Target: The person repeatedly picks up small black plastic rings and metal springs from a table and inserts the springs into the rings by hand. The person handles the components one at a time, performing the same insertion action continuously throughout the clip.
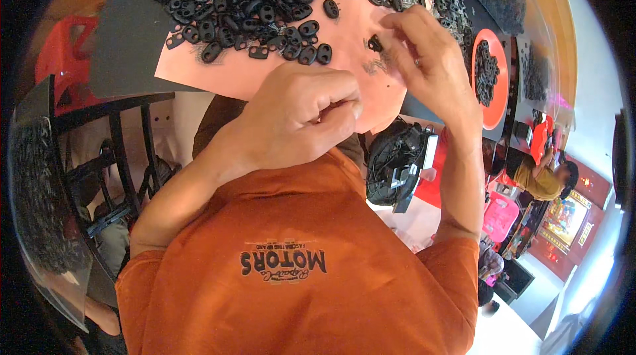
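Both bare hands work low over a pink sheet scattered with small black pieces.
The left hand (298,111) is curled narrow, fingers folded toward the thumb; whether anything sits inside cannot be told. The right hand (430,63) is loosely bent and partly spread, its fingertips just beside a small black plastic-looking piece (375,44); whether they grip it is unclear. A heaped pile of glossy black oval pieces with 2 holes each (232,4) covers the far part of the smooth pink sheet (218,80), which lies on a dark grey tabletop (122,40). To the right, a round orange-red dish (495,115) holds more black pieces. A red plastic chair (65,50) stands left; at far right is 1 person in a mustard-brown top (540,184).
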`<state>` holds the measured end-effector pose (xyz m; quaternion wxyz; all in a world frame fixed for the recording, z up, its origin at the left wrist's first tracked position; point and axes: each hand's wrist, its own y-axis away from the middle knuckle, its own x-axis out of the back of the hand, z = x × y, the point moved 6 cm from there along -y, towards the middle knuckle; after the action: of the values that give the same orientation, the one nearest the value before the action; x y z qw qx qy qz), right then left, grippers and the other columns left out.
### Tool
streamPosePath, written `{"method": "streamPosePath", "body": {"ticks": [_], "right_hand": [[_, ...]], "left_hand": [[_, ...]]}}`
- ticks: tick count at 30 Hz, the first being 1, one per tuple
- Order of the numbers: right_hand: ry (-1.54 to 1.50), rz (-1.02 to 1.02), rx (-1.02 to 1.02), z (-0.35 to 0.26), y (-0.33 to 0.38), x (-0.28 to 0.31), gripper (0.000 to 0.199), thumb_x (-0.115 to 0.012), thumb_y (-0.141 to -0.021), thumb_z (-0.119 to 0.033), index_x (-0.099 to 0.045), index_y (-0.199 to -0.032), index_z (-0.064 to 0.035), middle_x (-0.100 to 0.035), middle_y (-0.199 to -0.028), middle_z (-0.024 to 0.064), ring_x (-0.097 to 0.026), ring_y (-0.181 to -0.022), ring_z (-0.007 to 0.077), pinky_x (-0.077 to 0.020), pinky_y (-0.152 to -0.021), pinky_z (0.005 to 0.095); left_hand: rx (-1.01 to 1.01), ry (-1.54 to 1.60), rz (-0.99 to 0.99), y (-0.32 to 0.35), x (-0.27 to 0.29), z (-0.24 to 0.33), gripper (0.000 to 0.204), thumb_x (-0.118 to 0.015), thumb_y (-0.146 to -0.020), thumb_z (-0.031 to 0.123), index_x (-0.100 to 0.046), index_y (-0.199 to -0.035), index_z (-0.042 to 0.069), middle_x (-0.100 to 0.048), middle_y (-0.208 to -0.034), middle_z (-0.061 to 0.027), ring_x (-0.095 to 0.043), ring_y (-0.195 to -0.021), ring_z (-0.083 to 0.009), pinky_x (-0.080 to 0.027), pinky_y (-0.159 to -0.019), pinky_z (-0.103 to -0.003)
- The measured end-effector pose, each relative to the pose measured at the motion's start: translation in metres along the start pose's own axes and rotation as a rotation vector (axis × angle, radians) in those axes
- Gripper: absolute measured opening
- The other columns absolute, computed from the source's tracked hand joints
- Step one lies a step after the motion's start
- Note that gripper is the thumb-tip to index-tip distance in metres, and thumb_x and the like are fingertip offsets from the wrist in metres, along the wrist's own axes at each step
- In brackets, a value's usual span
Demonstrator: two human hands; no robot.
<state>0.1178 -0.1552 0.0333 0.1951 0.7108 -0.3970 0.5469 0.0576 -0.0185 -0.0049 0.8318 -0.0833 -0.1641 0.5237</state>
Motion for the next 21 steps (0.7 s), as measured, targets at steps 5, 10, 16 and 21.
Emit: {"method": "streamPosePath", "body": {"ticks": [5, 10, 16, 21], "right_hand": [[0.065, -0.040, -0.008, 0.008, 0.000, -0.007, 0.017, -0.059, -0.080, -0.007, -0.057, -0.096, -0.0010, -0.052, -0.081, 0.0119, -0.055, -0.066, 0.0253, -0.0448, -0.059, 0.0334], [0.140, 0.010, 0.015, 0.012, -0.008, -0.007, 0.017, -0.057, -0.081, -0.015, -0.057, -0.096, -0.0069, -0.054, -0.086, 0.0112, -0.058, -0.074, 0.0333, -0.0492, -0.061, 0.0416], [0.046, 0.008, 0.101, -0.007, -0.021, -0.017, 0.017, -0.057, -0.080, -0.015, -0.056, -0.095, -0.0070, -0.054, -0.086, 0.0107, -0.059, -0.073, 0.0327, -0.0491, -0.058, 0.0418], [0.113, -0.032, 0.141, -0.017, -0.032, -0.027, 0.016, -0.056, -0.079, -0.016, -0.055, -0.092, -0.0070, -0.054, -0.085, 0.0109, -0.060, -0.071, 0.0320, -0.0497, -0.055, 0.0415]], "left_hand": [[-0.007, 0.022, 0.001, 0.000, -0.001, -0.001, 0.016, -0.055, -0.081, 0.008, -0.048, -0.067, 0.003, -0.038, -0.054, -0.0027, -0.037, -0.046, -0.0109, -0.029, -0.043, -0.027], [0.000, 0.027, -0.002, 0.000, -0.001, -0.001, 0.015, -0.054, -0.082, 0.008, -0.049, -0.069, 0.003, -0.038, -0.055, -0.0020, -0.037, -0.046, -0.0114, -0.030, -0.044, -0.027], [0.025, 0.018, -0.014, 0.000, 0.000, 0.000, 0.016, -0.055, -0.082, 0.009, -0.049, -0.069, 0.002, -0.038, -0.056, -0.0024, -0.038, -0.047, -0.0115, -0.030, -0.044, -0.027], [0.024, 0.043, 0.003, 0.001, 0.000, 0.000, 0.016, -0.054, -0.082, 0.009, -0.049, -0.069, 0.002, -0.039, -0.055, -0.0034, -0.039, -0.046, -0.0122, -0.030, -0.044, -0.028]]}}
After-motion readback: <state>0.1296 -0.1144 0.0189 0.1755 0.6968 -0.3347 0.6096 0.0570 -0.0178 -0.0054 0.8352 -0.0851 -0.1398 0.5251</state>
